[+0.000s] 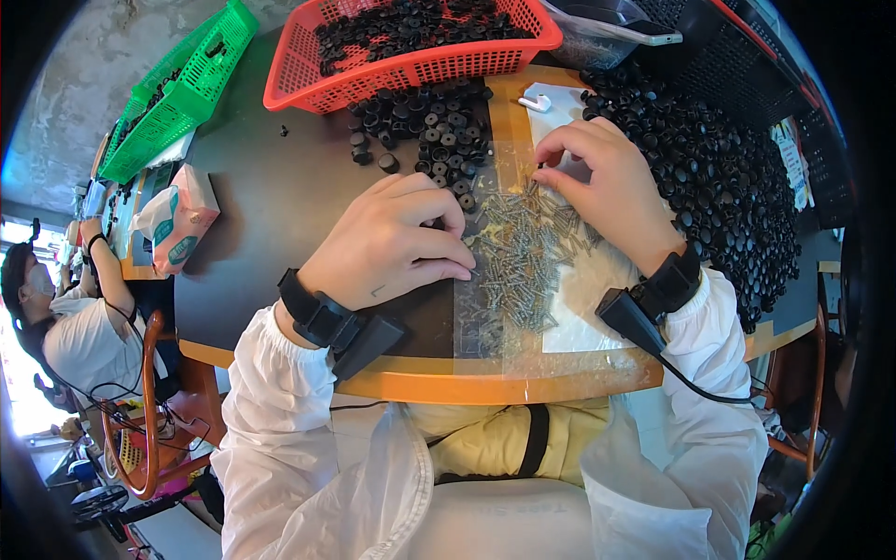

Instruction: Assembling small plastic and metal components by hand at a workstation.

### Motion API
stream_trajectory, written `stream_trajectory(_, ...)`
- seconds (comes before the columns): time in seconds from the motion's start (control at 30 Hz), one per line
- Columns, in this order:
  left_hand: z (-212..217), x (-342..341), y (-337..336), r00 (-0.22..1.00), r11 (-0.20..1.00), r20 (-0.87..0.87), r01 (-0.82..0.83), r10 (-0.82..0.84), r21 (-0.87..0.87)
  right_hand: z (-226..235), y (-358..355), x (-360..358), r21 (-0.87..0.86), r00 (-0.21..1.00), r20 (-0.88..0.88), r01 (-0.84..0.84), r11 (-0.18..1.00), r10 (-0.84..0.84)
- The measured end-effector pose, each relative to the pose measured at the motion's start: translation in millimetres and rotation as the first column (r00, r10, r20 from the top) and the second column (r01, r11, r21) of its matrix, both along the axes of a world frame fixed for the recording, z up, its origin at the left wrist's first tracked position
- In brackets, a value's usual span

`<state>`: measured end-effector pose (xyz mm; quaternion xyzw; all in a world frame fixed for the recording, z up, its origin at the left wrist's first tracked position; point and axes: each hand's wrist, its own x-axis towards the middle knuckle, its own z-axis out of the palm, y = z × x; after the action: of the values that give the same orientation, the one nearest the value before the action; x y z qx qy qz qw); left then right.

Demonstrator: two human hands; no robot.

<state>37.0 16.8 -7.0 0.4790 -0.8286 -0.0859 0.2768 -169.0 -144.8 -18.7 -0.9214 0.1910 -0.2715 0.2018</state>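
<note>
A heap of silver screws lies on clear plastic in front of me. My left hand is at the heap's left edge, thumb and forefinger pinched together. What they hold, if anything, is too small to name; a bit of black shows under the curled fingers. Over the far side of the screws, my right hand pinches a tiny dark piece between thumb and forefinger; its kind is unclear. Round black caps with center holes are spread just beyond my left hand. A large pile of glossy black caps lies right of my right hand.
A red basket of black parts stands at the far side, with a green basket at far left. A tissue pack sits on the table's left. Dark crates stand at far right. Another person works at left.
</note>
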Motion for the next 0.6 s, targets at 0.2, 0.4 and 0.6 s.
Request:
stream_trajectory(0.2, -1, -1, 2, 1.000, 0.999, -0.014, -0.003, 0.004, 0.047, 0, 3, -8, 0.159, 0.989, -0.091, 0.131, 0.979, -0.118)
stream_trajectory(0.4, 2, -8, -2, 0.988, 1.000, -0.154, -0.020, 0.019, -0.006, -1, -4, -6, -0.183, 0.988, 0.056, 0.149, 0.972, -0.141)
stream_trajectory(0.6, 1, -5, 1, 0.953, 0.979, -0.240, -0.200, 0.187, -0.032, 1, 7, -4, -0.188, 0.996, 0.086, 0.000, 0.982, 0.017)
